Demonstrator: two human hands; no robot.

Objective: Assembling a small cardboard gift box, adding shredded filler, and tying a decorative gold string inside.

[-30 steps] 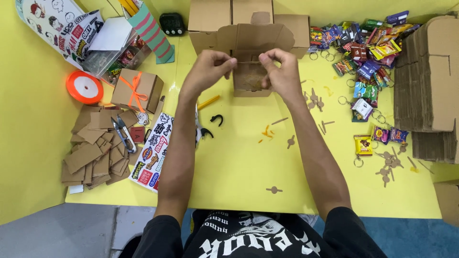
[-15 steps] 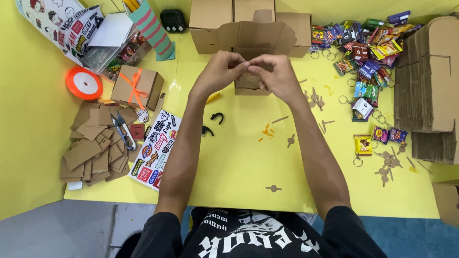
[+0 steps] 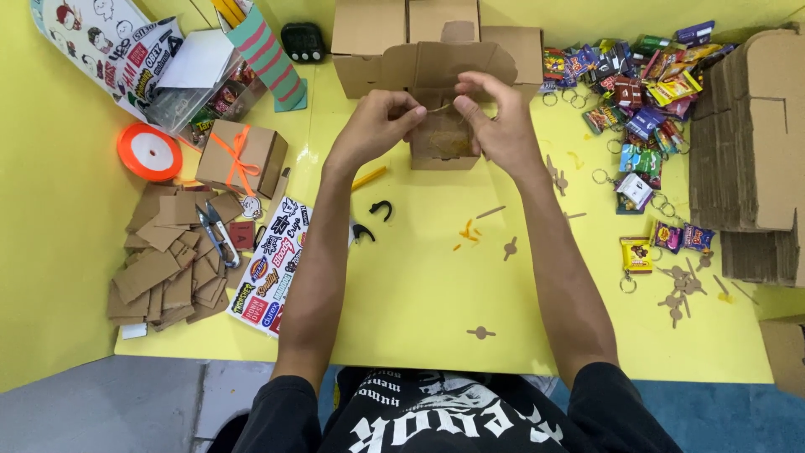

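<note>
Seen from the head camera, the person's left hand (image 3: 375, 126) and right hand (image 3: 499, 126) meet above a small open cardboard box (image 3: 443, 138) that stands at the far middle of the yellow table (image 3: 419, 285). The fingertips of both hands are pinched together on a thin, pale strand (image 3: 439, 107) stretched between them just over the box's mouth; what the strand is made of cannot be told. The box's lid flap (image 3: 457, 60) stands up behind the hands, and more plain cardboard boxes (image 3: 369, 33) sit just beyond it. To the left lie a closed box tied with orange ribbon (image 3: 241, 155), an orange ribbon spool (image 3: 149, 152), a heap of flat cardboard pieces (image 3: 163, 268) with small snips (image 3: 216, 235) on top, and a sticker sheet (image 3: 272, 264). Two small black hooks (image 3: 373, 220) rest near the left forearm. To the right, a spread of colourful keychain charms (image 3: 646, 101) lies near a tall stack of folded cardboard blanks (image 3: 750, 151). Small cardboard cut-outs (image 3: 480, 332) are scattered over the near part of the table.
</note>
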